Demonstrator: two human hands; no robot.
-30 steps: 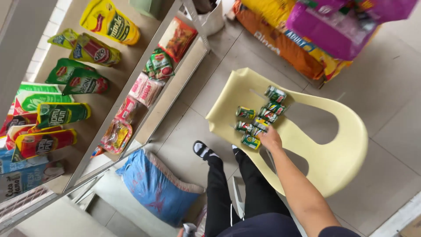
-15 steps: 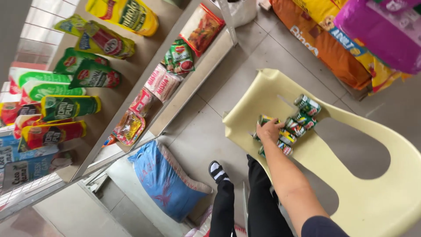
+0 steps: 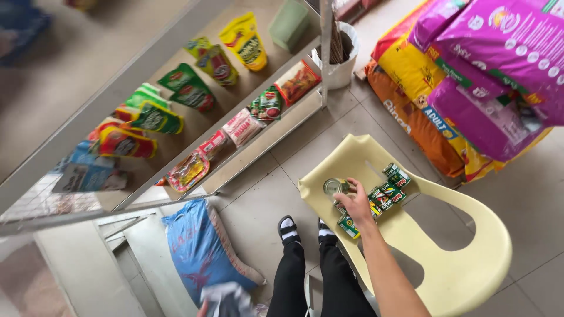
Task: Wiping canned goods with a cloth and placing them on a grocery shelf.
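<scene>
My right hand (image 3: 356, 203) is over the seat of a pale yellow plastic chair (image 3: 470, 246), fingers closed around a small can (image 3: 336, 186) whose silver end faces up. Several small green and red cans (image 3: 389, 186) lie just right of the hand on the seat, and one more can (image 3: 348, 226) lies under the wrist. At the bottom edge a blurred grey-white bundle (image 3: 226, 300) shows beside a strip of skin that may be my left hand; its state is unclear. My black-trousered legs and sandalled feet (image 3: 288, 226) are left of the chair.
A metal shelf (image 3: 258, 147) on the left carries colourful pouches and packets. A blue sack (image 3: 197, 246) lies on the tiled floor below it. Big orange, yellow and purple bags (image 3: 470, 76) are stacked behind the chair. A white bucket (image 3: 343, 58) stands by the shelf post.
My right hand went from resting among the cans to gripping one at the chair's left side, silver end up. The view swung, showing more of the shelf and bags.
</scene>
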